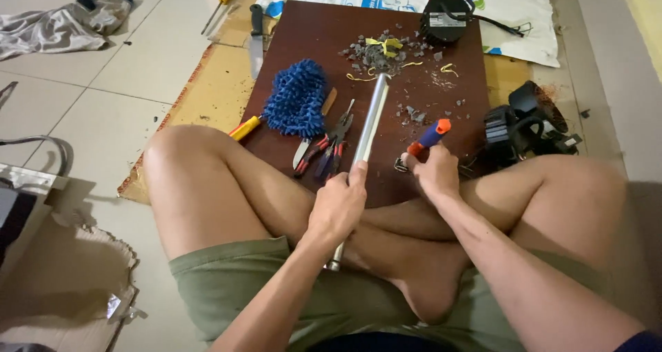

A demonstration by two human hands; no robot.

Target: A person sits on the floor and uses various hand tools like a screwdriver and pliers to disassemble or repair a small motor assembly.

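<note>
Head view: left hand (338, 204) wrapped tight round a long silver metal tube (367, 128), grip fully closed near its lower third; tube runs from the lap up across the dark brown board (310, 35), far end near a pile of grey debris (386, 52); right hand (433, 171) closed on a screwdriver with orange-blue handle (429, 138), tip down at the board just beside the tube; pliers (329, 145) and blue duster (296, 97) lie left of the tube; black motor part (524, 128) at right. Judgement: tube looks stiff, smooth, fairly light, likely slippery; best held near mid-length, full wrap.
</note>
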